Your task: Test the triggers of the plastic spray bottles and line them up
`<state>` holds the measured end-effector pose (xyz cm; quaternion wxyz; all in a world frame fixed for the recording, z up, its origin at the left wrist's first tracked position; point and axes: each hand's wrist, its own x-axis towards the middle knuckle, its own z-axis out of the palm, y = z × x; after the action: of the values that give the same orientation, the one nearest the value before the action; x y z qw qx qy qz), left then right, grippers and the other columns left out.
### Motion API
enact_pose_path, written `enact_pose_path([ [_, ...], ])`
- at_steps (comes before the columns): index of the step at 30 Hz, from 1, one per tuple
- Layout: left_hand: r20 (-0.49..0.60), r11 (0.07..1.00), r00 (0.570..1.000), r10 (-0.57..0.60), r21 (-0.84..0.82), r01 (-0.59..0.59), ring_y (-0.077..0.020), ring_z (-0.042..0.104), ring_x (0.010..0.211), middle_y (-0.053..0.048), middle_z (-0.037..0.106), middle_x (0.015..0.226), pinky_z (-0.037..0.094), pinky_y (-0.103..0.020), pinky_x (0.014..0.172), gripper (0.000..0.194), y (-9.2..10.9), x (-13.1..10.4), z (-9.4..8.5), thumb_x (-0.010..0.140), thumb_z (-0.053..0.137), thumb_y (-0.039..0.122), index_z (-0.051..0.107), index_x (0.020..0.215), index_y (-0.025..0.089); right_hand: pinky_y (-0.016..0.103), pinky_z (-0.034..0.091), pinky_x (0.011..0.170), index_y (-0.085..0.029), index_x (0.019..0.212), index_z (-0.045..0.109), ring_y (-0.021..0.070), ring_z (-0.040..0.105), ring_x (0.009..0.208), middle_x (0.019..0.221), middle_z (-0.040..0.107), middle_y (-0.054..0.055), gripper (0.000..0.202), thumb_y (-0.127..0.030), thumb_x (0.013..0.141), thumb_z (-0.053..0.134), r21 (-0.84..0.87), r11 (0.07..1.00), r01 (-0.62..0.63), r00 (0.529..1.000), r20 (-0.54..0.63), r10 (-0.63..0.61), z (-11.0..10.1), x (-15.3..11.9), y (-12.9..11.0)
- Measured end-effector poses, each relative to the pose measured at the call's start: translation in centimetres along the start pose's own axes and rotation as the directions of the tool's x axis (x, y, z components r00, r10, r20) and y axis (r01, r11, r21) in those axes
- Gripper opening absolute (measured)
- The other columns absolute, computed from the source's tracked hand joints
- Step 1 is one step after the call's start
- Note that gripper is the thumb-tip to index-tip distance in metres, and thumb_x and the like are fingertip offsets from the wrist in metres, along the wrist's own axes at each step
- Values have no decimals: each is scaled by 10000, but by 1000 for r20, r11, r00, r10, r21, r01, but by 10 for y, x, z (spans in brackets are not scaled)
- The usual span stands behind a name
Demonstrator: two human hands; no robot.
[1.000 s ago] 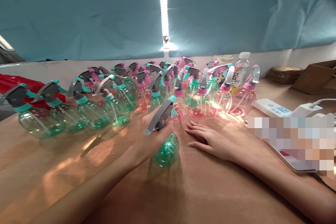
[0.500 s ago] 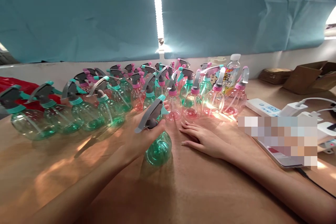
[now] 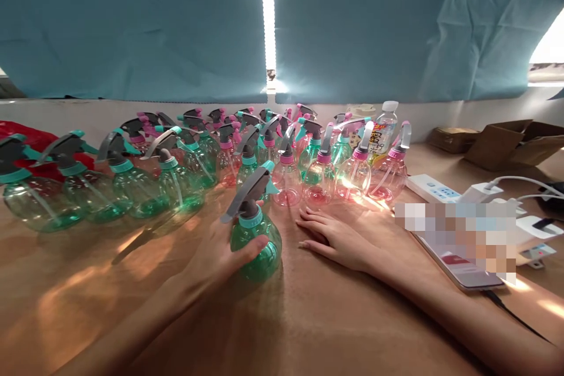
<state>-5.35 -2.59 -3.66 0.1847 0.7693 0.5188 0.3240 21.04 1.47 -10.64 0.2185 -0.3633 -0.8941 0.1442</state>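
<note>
A green spray bottle with a grey and turquoise trigger head stands upright on the brown table. My left hand is wrapped round its body from the left, with the thumb across the front; the other fingers are largely hidden behind it. To the right, my right hand lies flat on the table with its fingers stretched out, holding nothing. Beyond both hands stand several more spray bottles, among them a pink one and, at the left, a green one.
A phone lies at the right, partly pixelated, beside a white power strip with plugs and cables. Farther back are an open cardboard box and a clear capped bottle. Red plastic lies at the back left.
My left hand has moved from the bottle's neck, under the trigger head, down to its body. The bottle now stands more upright. My right hand remains flat on the table.
</note>
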Motion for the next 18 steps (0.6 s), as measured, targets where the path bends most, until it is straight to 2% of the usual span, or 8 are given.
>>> enact_pose_path([
  [3,75,1000,997,21,12,-22,-335,598,1125,-99,640,1216,503,-465,924,512,-4,-6,0,791,619,520,534,1230,270,448,480,993,-213,1249,604,280,566,1199,1290,620,118,399,-457,955,491,-35,999,24,1000,16,-23,-4,3,-4],
  [5,75,999,997,37,18,-39,-328,604,1102,-102,634,1209,500,-470,927,552,-6,-9,-2,789,638,502,494,1266,263,420,532,894,-218,1148,644,259,638,1047,1168,674,100,317,-421,960,489,-67,998,15,1000,10,-15,-6,7,-9],
  [7,67,998,996,51,26,-53,-322,603,1085,-98,640,1177,489,-481,938,536,-7,-13,-6,794,640,495,506,1250,248,409,544,853,-219,1095,654,248,658,981,1107,694,90,275,-382,967,473,-101,995,5,999,-36,-9,-7,14,-16],
  [10,58,997,997,47,62,-50,-319,560,1148,-97,604,1230,460,-489,980,549,-14,-21,-17,809,640,499,501,1277,246,402,548,831,-226,1129,634,245,668,982,1123,698,80,275,-356,979,444,-121,993,-13,991,-136,-3,-8,28,-27],
  [14,-16,986,1000,0,166,3,-327,530,1198,-98,538,1309,467,-479,971,563,-32,-29,-38,805,644,529,492,1281,271,363,555,675,-254,1156,621,228,698,853,1079,711,61,296,-421,961,472,-79,995,-68,976,-210,51,-12,55,-44],
  [18,-107,950,992,-62,299,91,-336,576,1102,-130,580,1196,481,-496,925,552,-50,-26,-57,798,628,552,526,1205,193,360,540,673,-238,1174,616,225,696,798,1000,718,61,324,-436,947,496,-71,992,-100,959,-273,77,-16,82,-59],
])
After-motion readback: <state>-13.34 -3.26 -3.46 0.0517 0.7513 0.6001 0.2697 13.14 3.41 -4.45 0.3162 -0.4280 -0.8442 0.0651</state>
